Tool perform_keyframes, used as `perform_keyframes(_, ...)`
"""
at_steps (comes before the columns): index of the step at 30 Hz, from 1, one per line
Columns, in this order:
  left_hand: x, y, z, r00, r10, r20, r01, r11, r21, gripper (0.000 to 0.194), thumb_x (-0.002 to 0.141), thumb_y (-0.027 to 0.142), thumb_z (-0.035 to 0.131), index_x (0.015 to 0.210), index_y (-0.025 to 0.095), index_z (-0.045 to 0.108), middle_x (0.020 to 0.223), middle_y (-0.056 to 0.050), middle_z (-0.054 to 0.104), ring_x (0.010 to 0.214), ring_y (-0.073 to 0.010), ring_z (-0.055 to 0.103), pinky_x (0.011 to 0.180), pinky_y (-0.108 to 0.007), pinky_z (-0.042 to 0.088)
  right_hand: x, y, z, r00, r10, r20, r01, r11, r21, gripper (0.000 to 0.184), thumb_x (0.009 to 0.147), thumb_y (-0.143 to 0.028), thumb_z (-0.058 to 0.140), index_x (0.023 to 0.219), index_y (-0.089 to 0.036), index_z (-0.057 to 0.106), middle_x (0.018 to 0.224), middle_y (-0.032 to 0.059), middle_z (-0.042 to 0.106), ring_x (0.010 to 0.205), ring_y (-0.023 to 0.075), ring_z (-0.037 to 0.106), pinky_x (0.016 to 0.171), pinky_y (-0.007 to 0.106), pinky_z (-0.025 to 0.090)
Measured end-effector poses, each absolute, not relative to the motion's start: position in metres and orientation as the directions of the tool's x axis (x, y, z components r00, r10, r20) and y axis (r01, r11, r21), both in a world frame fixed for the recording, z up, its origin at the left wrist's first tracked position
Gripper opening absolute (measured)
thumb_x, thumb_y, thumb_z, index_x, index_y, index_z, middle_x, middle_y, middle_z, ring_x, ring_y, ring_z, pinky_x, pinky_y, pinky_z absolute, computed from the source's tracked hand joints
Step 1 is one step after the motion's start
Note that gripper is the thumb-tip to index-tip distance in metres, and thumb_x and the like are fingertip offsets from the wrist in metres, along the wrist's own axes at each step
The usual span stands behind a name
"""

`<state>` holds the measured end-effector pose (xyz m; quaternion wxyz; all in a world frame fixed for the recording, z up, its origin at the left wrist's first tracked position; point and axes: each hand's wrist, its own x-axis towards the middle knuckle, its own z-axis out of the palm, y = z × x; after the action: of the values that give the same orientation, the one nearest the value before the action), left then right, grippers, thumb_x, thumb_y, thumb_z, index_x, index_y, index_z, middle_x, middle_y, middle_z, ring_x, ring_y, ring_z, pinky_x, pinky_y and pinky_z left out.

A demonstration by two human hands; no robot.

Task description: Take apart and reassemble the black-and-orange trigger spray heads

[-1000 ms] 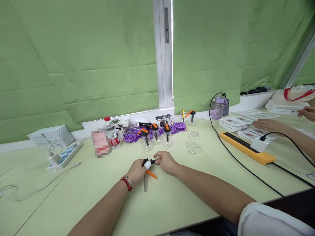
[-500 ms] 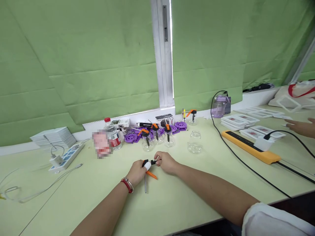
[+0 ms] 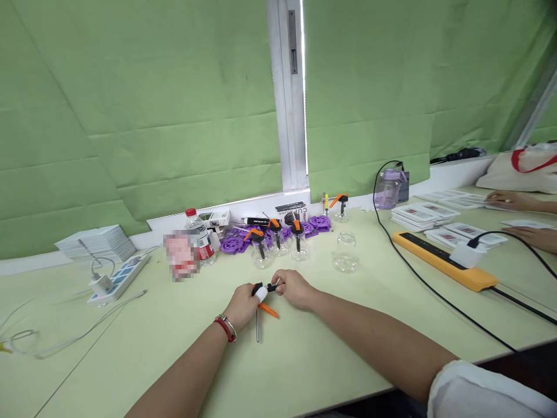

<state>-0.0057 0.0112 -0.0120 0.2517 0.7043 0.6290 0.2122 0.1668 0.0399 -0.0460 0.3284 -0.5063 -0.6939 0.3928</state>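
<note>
My left hand (image 3: 242, 309) is closed around a black piece with an orange lever (image 3: 268, 310) and a thin metal rod (image 3: 257, 326) pointing down toward me. Something white (image 3: 261, 294) shows at the left thumb; whether it is a finger cover or a part, I cannot tell. At the same piece's other side, my right hand (image 3: 292, 287) pinches the slim black end (image 3: 272, 287) between its fingertips. Just beyond stand glass jars with similar black-and-orange lever tops, among them one jar (image 3: 261, 255). To the right is a clear glass jar (image 3: 345, 261) without a top.
Purple plastic parts (image 3: 235, 244), boxes and a red-capped bottle (image 3: 204, 247) line the back. A white power strip (image 3: 124, 278) lies left, an orange power strip (image 3: 439, 261) with cables right. Another person's hands (image 3: 528, 235) handle printed cards (image 3: 422, 215) at far right.
My hands and the held piece stay almost in place. At far right, the other person's second hand has come into view, and the white frame shape seen there before has gone.
</note>
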Motion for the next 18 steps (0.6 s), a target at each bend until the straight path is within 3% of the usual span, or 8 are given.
perform_keyframes(18,-0.0054,0.0111,-0.0118,0.098,0.994,-0.048,0.751,-0.042,0.659,0.026,0.078,0.037,0.049,0.065,0.015,0.053,0.051,0.002,0.046,0.049,-0.0116,0.041,0.049,-0.024,0.027,0.1653,0.0379,-0.0442,-0.257,0.965,0.059,0.426,0.168,-0.889,0.022,0.070,-0.002,0.050,0.084,-0.018,0.056,0.060,-0.0029,0.055,0.056,0.0097,0.050,0.051,0.019,0.033)
